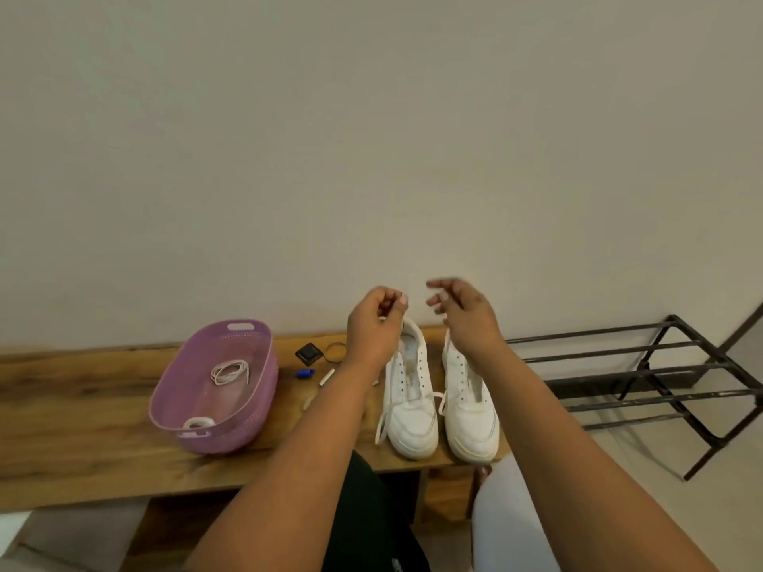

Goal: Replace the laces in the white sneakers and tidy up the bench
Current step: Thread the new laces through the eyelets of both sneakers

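I see two white sneakers side by side on a wooden worktop (pixel 82 390) with a strong grain, toes toward me. The left sneaker (pixel 411 402) has smooth uppers, round eyelets and a flat white lace (pixel 386 419) trailing down its outer side. The right sneaker (pixel 470 414) shows stitched toe seams. My left hand (pixel 373 328) is raised over the left sneaker's heel, fingertips pinched together, apparently on the lace end, though I cannot tell for sure. My right hand (pixel 464 315) hovers blurred, fingers loosely spread, holding nothing.

At left sits an oval purple plastic basket (pixel 252 423) with perforated walls, holding a coiled white lace (pixel 229 371) and a second bundle (pixel 199 423). Between basket and sneakers lie small items: a black square piece (pixel 308 353), a thin ring (pixel 333 351), a blue cap (pixel 304 373). A black metal shoe rack (pixel 644 390) stands right. I can read no writing.
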